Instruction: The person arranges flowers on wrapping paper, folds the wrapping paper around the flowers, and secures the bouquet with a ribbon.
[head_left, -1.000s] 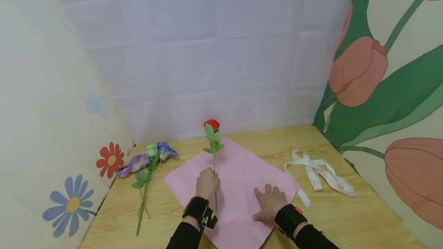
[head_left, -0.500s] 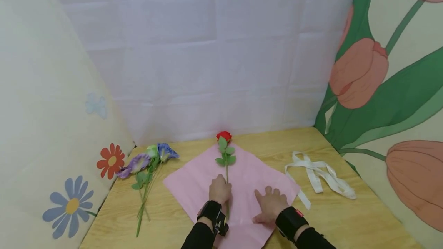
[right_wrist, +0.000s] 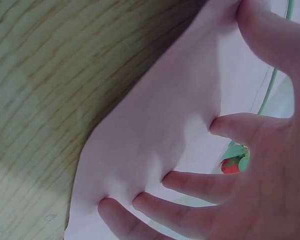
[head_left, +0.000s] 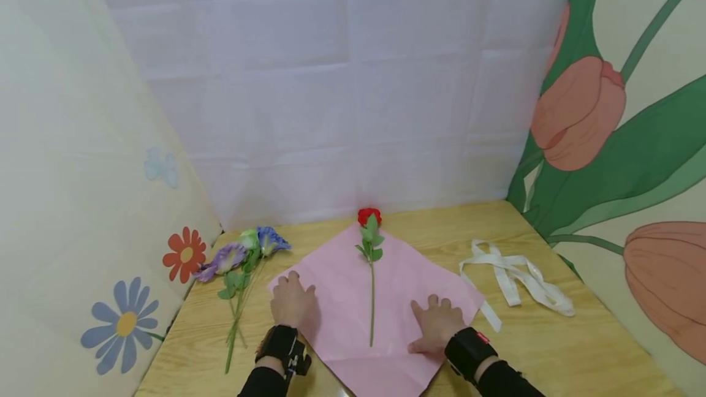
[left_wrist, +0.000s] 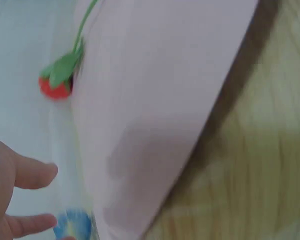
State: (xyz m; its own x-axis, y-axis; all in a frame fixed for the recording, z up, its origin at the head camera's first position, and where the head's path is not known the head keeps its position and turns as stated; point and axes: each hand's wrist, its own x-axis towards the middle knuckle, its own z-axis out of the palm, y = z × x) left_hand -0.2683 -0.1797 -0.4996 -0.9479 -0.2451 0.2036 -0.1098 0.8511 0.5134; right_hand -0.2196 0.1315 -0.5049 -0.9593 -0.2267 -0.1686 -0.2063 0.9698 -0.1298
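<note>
Wood-grain table [head_left: 579, 354] | red rose [head_left: 371, 244] on pink paper [head_left: 405, 274] | between both hands [head_left: 292, 303] [head_left: 438, 325]

One rose [head_left: 371, 244]; one sheet [head_left: 337, 306]; one ribbon heap [head_left: 503, 261]; three-plus loose flowers [head_left: 249, 239]

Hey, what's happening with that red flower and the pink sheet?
A person has a red rose lying on a spread-out pink sheet, its bloom by the far corner. The right hand touches the sheet with its fingertips. The left hand is at the sheet's left corner, holding nothing. More flowers lie to the left, and a white ribbon lies to the right.
</note>
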